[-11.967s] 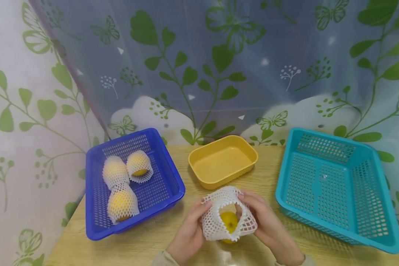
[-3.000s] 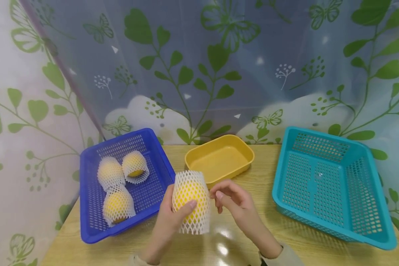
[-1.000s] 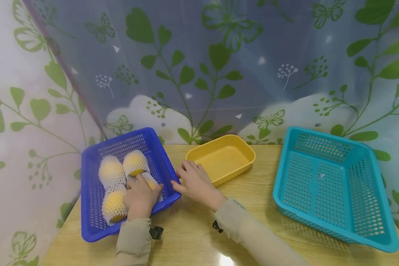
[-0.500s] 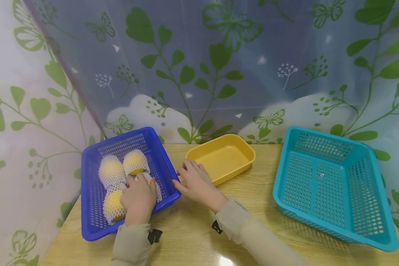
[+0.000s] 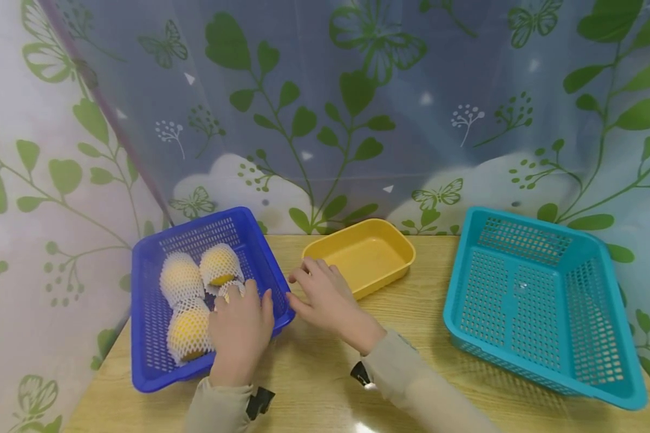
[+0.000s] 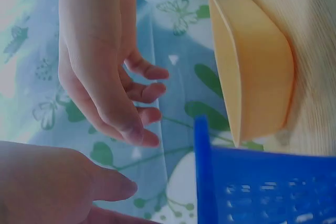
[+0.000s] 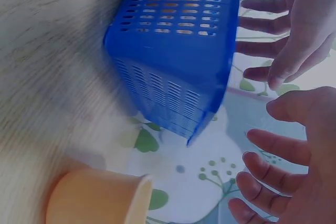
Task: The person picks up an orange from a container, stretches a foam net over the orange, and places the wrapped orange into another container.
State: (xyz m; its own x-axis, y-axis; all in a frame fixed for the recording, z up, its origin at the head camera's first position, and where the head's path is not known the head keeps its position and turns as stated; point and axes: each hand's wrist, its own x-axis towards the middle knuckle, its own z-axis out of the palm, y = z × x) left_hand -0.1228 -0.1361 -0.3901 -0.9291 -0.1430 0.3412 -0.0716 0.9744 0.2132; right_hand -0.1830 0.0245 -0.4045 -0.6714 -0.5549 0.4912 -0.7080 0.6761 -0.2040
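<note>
In the head view a blue basket [image 5: 283, 313] holds several yellow fruits in white foam nets. One netted fruit [image 5: 189, 331] lies at the front left, with another [image 5: 180, 278] behind it and a third [image 5: 220, 266] to the right. My left hand [image 5: 241, 334] is over the basket's front right part, fingers extended, mostly covering one more netted fruit [image 5: 232, 290]. The left wrist view shows nothing in that hand. My right hand [image 5: 327, 300] hovers just right of the basket's rim, fingers loosely bent and holding nothing; it overlaps the yellow tray [image 5: 381, 282].
A teal basket [image 5: 536, 373] stands on the right of the wooden table [image 5: 411, 337]. The yellow tray sits between the two baskets. Behind them hangs a curtain [image 5: 390, 120] printed with leaves and butterflies.
A netted fruit held in my left hand three seconds ago went into the blue basket. Since half a second ago, that hand has loosened and drawn back toward the front right.
</note>
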